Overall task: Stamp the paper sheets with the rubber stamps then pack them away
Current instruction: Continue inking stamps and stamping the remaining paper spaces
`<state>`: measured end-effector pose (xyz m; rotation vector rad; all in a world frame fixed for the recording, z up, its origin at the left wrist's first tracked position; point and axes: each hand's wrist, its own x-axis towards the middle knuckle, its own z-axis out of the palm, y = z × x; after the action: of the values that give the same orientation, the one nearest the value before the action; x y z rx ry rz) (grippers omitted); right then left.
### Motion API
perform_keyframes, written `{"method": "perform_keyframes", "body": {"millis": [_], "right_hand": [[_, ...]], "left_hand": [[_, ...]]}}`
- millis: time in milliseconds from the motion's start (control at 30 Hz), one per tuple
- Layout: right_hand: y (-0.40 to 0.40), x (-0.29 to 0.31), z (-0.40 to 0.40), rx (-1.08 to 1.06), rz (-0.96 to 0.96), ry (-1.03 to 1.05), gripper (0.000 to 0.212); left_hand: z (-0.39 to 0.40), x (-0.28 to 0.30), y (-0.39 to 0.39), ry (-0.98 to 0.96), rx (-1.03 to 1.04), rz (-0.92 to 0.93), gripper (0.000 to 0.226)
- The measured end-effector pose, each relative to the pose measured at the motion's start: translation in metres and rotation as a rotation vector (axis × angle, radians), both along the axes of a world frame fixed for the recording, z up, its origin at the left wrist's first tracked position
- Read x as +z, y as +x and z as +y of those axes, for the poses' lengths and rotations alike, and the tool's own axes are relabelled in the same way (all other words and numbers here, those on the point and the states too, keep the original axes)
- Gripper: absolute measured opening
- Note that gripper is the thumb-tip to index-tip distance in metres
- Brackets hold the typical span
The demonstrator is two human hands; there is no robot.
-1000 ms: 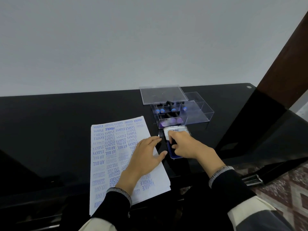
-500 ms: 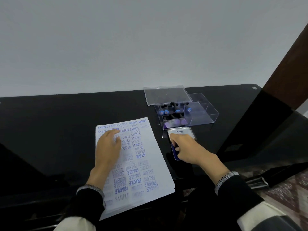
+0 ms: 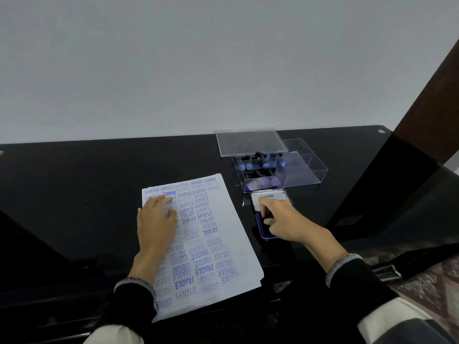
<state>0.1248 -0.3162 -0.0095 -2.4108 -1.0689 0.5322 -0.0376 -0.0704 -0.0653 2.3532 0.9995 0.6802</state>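
Pressing flat, fingers straight, the left hand (image 3: pixel 155 220) rests on the stamped paper sheets (image 3: pixel 211 247); at three o'clock the right hand (image 3: pixel 283 219) pinches a rubber stamp (image 3: pixel 267 214) onto the open ink pad (image 3: pixel 264 228).

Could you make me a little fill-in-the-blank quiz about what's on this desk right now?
1. The left hand lies flat on the ____.
2. The right hand holds a stamp on the blue ____.
3. The other stamps lie in a clear ____.
4. The ink on the top sheet is ____.

Missing words: paper; ink pad; box; blue
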Motion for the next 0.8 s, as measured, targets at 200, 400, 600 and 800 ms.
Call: {"method": "perform_keyframes", "body": {"millis": [200, 400, 600, 800], "right_hand": [[-0.008, 0.000, 0.008, 0.055, -0.067, -0.033, 0.027], [-0.003, -0.003, 0.000, -0.017, 0.011, 0.044, 0.028], [-0.008, -0.002, 0.006, 0.041, -0.089, -0.003, 0.030], [-0.020, 0.003, 0.018, 0.146, -0.368, -0.140, 0.026]], "left_hand": [[-0.001, 0.005, -0.001, -0.073, 0.025, -0.039, 0.035], [0.010, 0.006, -0.007, -0.119, 0.040, -0.040, 0.036], [0.013, 0.001, -0.012, -0.073, 0.051, -0.009, 0.037], [0.011, -0.001, -0.014, -0.042, 0.039, 0.023, 0.039]]}}
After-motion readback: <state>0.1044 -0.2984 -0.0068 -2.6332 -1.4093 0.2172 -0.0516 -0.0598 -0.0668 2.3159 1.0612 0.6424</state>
